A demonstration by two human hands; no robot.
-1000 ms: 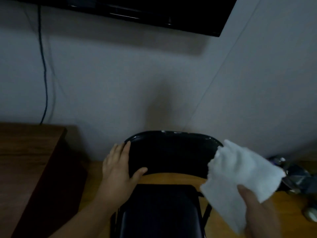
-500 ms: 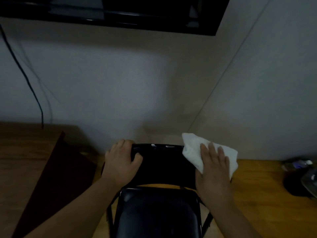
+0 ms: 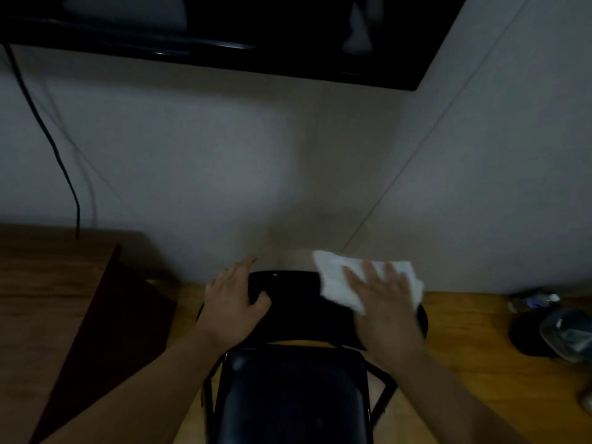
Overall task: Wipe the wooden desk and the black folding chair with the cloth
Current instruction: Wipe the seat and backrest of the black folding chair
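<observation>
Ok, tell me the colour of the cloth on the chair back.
White: the cloth, seen in the head view.

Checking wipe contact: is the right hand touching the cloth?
Touching. Head view shows the right hand lying flat, fingers spread, on the white cloth, pressing it onto the chair backrest.

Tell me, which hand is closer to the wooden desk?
Left. The left hand grips the chair backrest at the end beside the wooden desk; the right hand presses the cloth on the far end.
</observation>
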